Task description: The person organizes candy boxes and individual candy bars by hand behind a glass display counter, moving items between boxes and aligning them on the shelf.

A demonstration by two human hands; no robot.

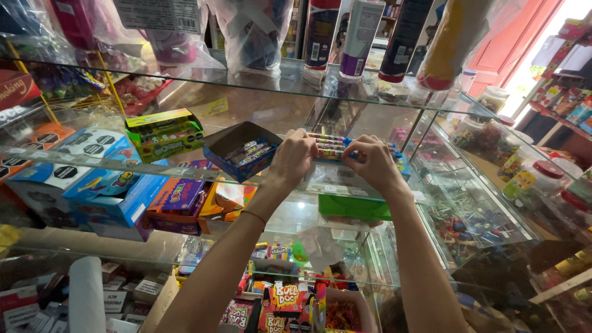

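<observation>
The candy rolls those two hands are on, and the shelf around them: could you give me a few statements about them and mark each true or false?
1. Both hands, the left hand and the right hand, rest on a row of striped candy rolls. True.
2. The rolls lie on a wooden shelf. False: the shelf is glass.
3. An open blue box with more rolls inside sits just left of the left hand. True.
4. The left wrist is bare. False: a thin dark band circles it.
5. A green and yellow box stands on the same shelf, further left. True.
</observation>
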